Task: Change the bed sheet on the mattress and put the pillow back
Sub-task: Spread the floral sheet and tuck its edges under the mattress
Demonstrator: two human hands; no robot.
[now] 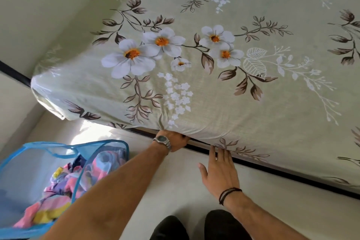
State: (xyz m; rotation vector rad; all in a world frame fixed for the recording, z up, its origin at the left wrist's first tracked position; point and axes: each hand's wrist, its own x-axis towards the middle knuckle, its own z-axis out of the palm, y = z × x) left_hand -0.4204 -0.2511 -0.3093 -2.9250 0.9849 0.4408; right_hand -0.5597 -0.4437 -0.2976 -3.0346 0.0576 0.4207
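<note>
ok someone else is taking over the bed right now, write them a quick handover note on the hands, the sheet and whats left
Left hand: fingers curled under the mattress edge, gripping it and the floral sheet.
Right hand: open, straight fingertips at the sheet's edge by the black bed frame.
Done: floral sheet spread over the mattress top, near corner covered; a colourful cloth lies in the blue mesh basket.
Left: finish tucking this side edge, check the other sides, put the pillow back; it is not in view.
</note>
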